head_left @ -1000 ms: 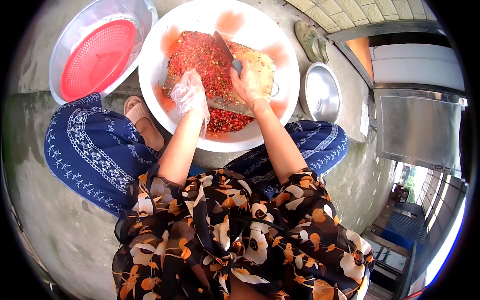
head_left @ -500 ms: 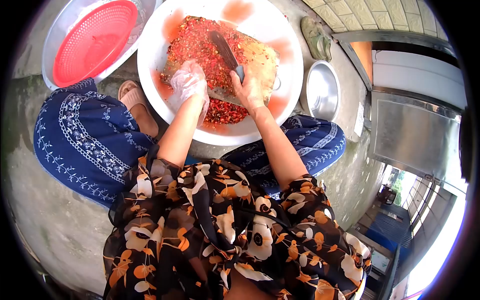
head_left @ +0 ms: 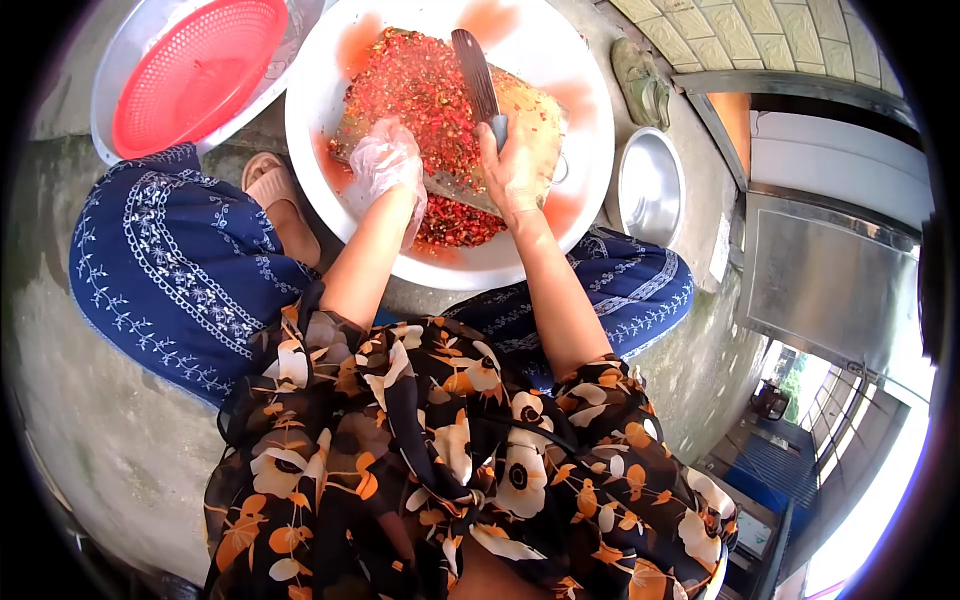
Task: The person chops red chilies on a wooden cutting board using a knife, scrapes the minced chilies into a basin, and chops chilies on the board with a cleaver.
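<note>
Nearest the camera, floral blouse and blue patterned trousers, knees spread either side of a big white basin (head_left: 590, 190) set on the concrete floor. Just beyond, left hand (head_left: 385, 165) in a thin clear glove, fingers curled loosely and resting on the near edge of the heap, holding nothing firmly that can be made out. Beside it, right hand (head_left: 515, 165) bare, closed tight round the handle of a cleaver (head_left: 478, 75), blade raised and tilted over the wooden chopping board (head_left: 535, 125) inside the basin. On the board, chopped red chillies (head_left: 420, 90), already minced fine across most of the pile; below the board's near edge, coarser chunks lying in the basin bottom (seemingly not yet worked), so judged well along but not finished. Farther left, red plastic colander (head_left: 195, 75) sitting in a metal basin (head_left: 105, 120); to the right, a small steel bowl (head_left: 650, 185) on the floor, and a sandal (head_left: 640, 80) past it. Against half a second ago: cleaver swung from slanting down-right across the heap to standing steeper and farther up the board, right hand shifted slightly right, gloved hand hardly moved.
</note>
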